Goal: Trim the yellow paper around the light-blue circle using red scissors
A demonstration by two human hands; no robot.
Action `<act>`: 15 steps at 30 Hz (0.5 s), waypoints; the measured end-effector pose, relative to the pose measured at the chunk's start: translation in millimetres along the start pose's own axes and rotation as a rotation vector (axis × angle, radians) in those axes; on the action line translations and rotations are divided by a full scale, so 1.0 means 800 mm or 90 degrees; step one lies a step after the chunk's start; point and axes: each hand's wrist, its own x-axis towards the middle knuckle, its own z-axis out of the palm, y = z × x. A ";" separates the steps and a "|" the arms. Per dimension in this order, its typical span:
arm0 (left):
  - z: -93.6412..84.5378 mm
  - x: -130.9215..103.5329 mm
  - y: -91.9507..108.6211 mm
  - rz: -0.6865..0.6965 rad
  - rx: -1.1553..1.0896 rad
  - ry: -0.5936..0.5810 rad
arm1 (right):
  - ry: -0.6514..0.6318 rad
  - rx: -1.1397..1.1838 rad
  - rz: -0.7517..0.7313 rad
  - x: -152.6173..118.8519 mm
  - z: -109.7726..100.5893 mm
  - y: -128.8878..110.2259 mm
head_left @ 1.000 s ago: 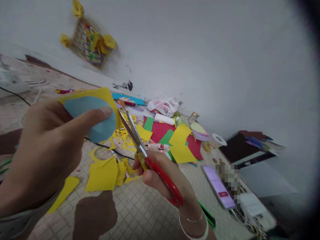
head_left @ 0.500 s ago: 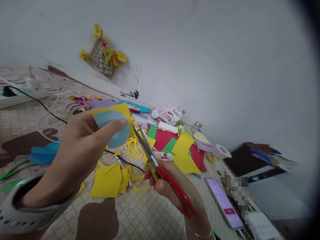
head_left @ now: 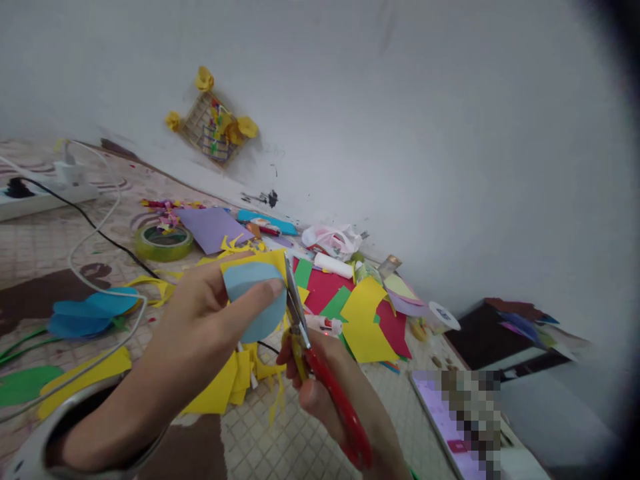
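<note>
- Your left hand has the light blue paper shape stacked on a yellow sheet, thumb pressed flat on the blue face and fingers behind. My guess is the blue piece is a template, so pinching both keeps them from sliding against each other.
- That grip is pressed together on the two layers, up in the air in front of you, just left of the blades.
- Your right hand is wrapped through the red handles of the scissors, grip closed around them. The blades point up and away and sit right against the right edge of the stack, nearly together from what I can see, though it's a bit blurry there.
- Pose-wise: left wrist is bent inward with the paper face turned toward you, which looks like it's so you can see the outline. Right forearm comes in from the lower right, wrist cocked so the blades follow the blue edge.
- Down on the floor there's a pile of yellow offcuts right under your hands, a tape roll off to the left, and red and green sheets near the wall.
</note>
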 end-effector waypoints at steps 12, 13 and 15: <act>0.009 -0.002 0.001 -0.021 -0.100 -0.096 | 0.028 -0.044 -0.055 -0.007 0.002 -0.003; 0.008 -0.002 0.000 -0.029 -0.104 -0.109 | 0.028 -0.039 -0.043 -0.008 0.001 -0.004; 0.005 -0.002 -0.002 -0.036 -0.101 -0.121 | 0.027 -0.028 -0.023 -0.009 0.000 -0.004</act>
